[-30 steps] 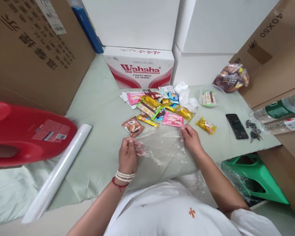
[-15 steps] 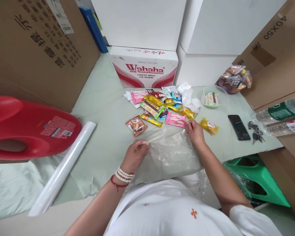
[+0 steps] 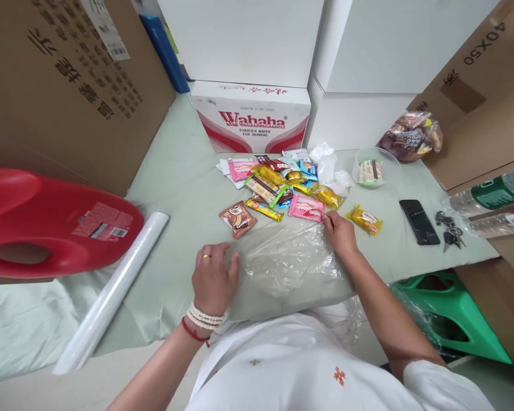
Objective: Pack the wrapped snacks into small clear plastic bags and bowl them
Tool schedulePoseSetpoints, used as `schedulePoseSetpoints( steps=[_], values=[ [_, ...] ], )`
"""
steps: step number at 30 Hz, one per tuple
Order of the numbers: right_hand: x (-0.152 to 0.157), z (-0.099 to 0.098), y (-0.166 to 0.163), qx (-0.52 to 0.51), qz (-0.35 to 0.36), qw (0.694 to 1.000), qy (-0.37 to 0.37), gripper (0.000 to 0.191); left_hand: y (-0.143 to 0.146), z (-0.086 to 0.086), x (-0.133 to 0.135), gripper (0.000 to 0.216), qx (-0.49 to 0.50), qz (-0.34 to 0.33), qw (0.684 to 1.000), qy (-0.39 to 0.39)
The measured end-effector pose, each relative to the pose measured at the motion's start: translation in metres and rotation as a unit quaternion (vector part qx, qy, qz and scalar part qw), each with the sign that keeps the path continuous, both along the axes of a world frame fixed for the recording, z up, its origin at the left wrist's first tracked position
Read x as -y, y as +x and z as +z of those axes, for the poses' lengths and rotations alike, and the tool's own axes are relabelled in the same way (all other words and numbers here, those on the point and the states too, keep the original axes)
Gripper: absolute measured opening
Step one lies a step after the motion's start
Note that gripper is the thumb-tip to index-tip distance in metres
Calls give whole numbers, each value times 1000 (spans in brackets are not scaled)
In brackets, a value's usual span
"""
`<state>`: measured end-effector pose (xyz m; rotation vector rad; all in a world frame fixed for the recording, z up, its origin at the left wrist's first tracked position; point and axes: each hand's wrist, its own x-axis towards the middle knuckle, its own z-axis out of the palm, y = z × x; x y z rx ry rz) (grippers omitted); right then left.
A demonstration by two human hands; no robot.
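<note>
- The counter (image 3: 175, 177) is covered with green cloth (image 3: 184, 208).
- The left hand (image 3: 214, 277) is spread loosely; nothing is held.
- The clear bag (image 3: 278, 268) is laid out flat, but the snacks (image 3: 262, 190) are left outside, behind it.
- The bag's corner is pinched by the right hand (image 3: 341, 234).

Both forearms (image 3: 163, 362) reach forward and inward. The left hand (image 3: 212, 279) shows its back, with the thumb separated from the slightly bent fingers (image 3: 204, 256). The right hand (image 3: 341, 235) has its thumb and fingers pinched together.
</note>
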<state>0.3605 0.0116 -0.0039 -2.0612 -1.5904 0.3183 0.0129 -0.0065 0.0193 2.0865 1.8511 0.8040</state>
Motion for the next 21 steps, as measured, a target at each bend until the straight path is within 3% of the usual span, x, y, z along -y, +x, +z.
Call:
schedulePoseSetpoints(
  steps=[1, 3, 6, 8, 11, 15, 18, 21],
  values=[
    [0, 1, -1, 8, 4, 1000, 1, 37, 5, 4, 1, 26, -20, -33, 998, 54],
    [-2, 2, -3, 17, 12, 1000, 5, 38, 19, 8, -1, 28, -50, -137, 986, 85],
    [-5, 1, -1, 20, 15, 1000, 2, 39, 38, 0, -14, 18, -59, -245, 968, -3],
    [-5, 1, 5, 25, 17, 999, -10, 39, 42, -11, -26, 18, -10, -233, 969, -87],
    [4, 10, 13, 32, 17, 999, 2, 38, 40, -22, -39, 21, 103, -161, 968, -164],
    [33, 45, 4, 46, 21, 988, 149, 45, 43, -20, -40, 34, 155, -130, 961, -186],
    [56, 63, -24, 52, 138, 974, 174, 52, 50, -14, -38, 36, 178, -135, 956, -188],
    [72, 54, -53, 68, 267, 957, 88, 59, 53, -12, -39, 35, 204, -119, 952, -192]
  ],
)
